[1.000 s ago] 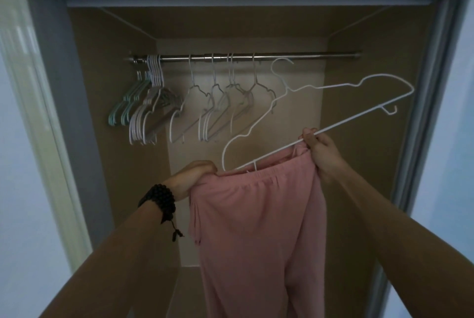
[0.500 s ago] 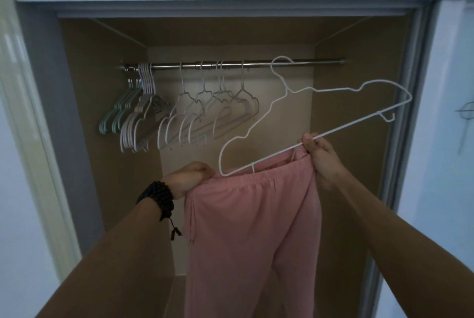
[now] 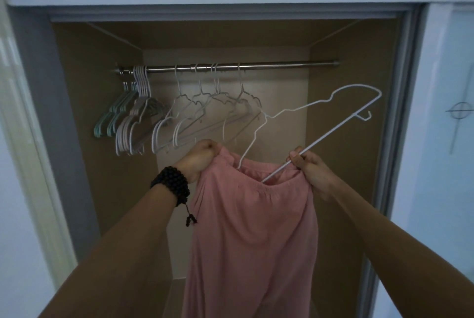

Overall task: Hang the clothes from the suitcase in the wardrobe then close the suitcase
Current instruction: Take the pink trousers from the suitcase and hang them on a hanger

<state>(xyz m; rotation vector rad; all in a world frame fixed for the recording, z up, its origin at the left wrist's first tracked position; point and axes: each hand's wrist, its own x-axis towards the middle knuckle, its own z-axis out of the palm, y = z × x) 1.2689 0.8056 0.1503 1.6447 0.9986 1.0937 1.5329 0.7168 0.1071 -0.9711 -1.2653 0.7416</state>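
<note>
Wardrobe (image 3: 354, 138): pink trousers (image 3: 251, 227) between fingers (image 3: 298, 159).

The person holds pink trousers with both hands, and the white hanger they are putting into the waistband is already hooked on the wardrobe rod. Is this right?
Not quite. In the head view the white hanger is not on the rod; the right hand holds it, tilted, below the rod. Both hands do hold the pink trousers, the left hand at the waistband.

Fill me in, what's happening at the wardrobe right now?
A person is fitting pink trousers onto a white hanger in front of the open wardrobe. The left hand grips the waistband; the right hand holds the hanger's bottom bar together with the cloth. One end of the hanger sits inside the waistband. The hanger is not on the rail, where empty hangers hang.
</note>
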